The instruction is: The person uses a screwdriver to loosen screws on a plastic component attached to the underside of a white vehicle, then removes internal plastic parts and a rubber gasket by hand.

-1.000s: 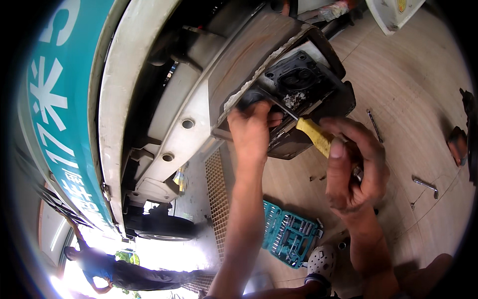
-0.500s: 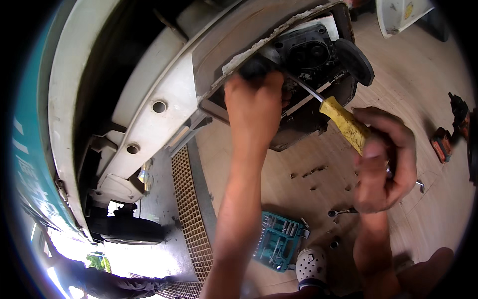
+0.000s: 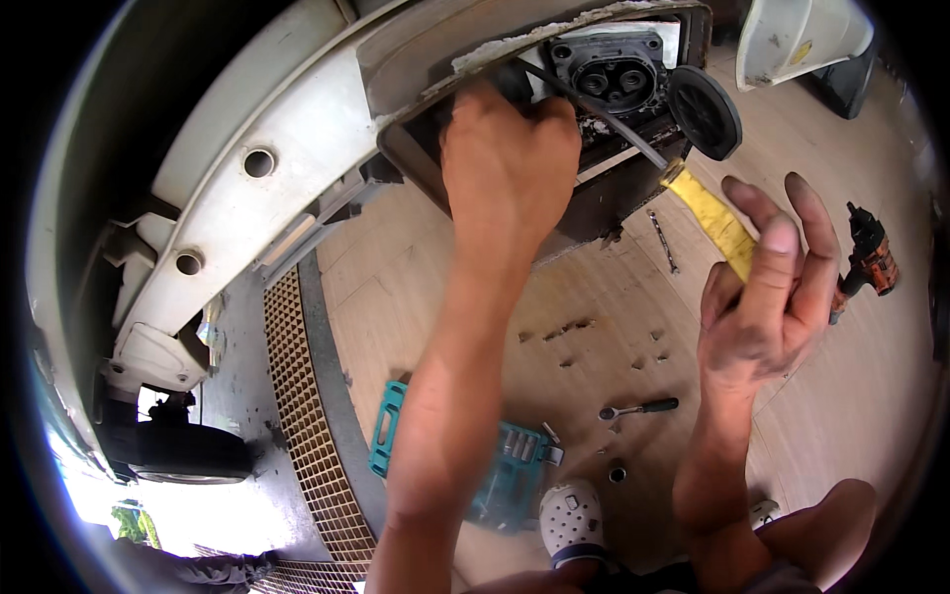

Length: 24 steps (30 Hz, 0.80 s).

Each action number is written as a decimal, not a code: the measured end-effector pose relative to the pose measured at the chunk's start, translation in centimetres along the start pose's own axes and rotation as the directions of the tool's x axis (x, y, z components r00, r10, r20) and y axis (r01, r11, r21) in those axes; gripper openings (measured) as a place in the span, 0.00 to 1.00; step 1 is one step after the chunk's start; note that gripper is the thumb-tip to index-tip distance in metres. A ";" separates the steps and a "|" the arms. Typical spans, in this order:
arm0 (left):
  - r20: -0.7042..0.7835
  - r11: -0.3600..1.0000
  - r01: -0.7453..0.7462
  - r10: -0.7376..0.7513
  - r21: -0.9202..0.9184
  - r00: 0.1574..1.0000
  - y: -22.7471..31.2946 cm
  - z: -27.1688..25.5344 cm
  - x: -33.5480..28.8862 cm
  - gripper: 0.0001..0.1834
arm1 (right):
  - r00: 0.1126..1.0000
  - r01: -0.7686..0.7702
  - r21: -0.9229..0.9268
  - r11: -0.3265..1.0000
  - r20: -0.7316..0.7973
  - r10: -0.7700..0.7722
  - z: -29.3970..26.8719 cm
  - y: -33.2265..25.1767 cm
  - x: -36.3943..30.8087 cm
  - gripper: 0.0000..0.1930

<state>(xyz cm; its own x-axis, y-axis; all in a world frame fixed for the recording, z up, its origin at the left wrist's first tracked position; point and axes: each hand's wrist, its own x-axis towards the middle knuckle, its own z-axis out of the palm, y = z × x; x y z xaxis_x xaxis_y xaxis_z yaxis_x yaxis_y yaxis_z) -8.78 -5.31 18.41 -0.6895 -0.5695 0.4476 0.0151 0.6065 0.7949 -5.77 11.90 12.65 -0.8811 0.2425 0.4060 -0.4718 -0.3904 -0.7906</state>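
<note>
My right hand holds a yellow-handled screwdriver loosely, thumb along the handle and two fingers lifted off it. The metal shaft runs up and left into an open box-like recess in the vehicle's body, where its tip passes close to my left hand. My left hand reaches into that recess with its fingers curled; what they grip is hidden behind the knuckles. To its right sits a black socket with round openings, bolted to a light plate. A round black cap hangs open beside the socket.
On the tiled floor lie a ratchet, a slim metal tool, several small bolts, a teal socket case and an orange-black power drill. A white bumper beam spans the left. A floor grating lies beneath.
The view has shifted, exposing more of the socket. My right hand has loosened, its fingers straightening off the screwdriver handle. My left hand stays in the recess.
</note>
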 end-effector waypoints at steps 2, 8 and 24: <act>0.014 1.000 0.011 -0.011 -0.021 1.000 -0.2 -0.2 0.1 0.17 | 0.922 0.387 -0.204 0.899 0.064 -0.382 -0.1 1.5 0.4 0.20; 0.018 1.000 -0.002 0.002 0.015 1.000 -0.5 0.2 0.4 0.17 | 0.947 0.295 -0.043 0.954 0.143 -0.287 -0.3 0.3 0.4 0.16; 0.007 1.000 -0.001 0.001 0.006 1.000 -0.1 0.1 0.3 0.18 | 0.894 0.440 -0.159 0.884 -0.009 -0.447 0.7 0.8 0.7 0.17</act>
<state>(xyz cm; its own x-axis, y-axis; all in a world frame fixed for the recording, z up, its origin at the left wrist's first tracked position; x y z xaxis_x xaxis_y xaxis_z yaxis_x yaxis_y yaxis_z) -9.11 -5.49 18.43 -0.6944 -0.5650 0.4457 0.0112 0.6107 0.7917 -6.80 11.16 12.60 -0.5769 0.3991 0.7127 -0.7995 -0.0974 -0.5927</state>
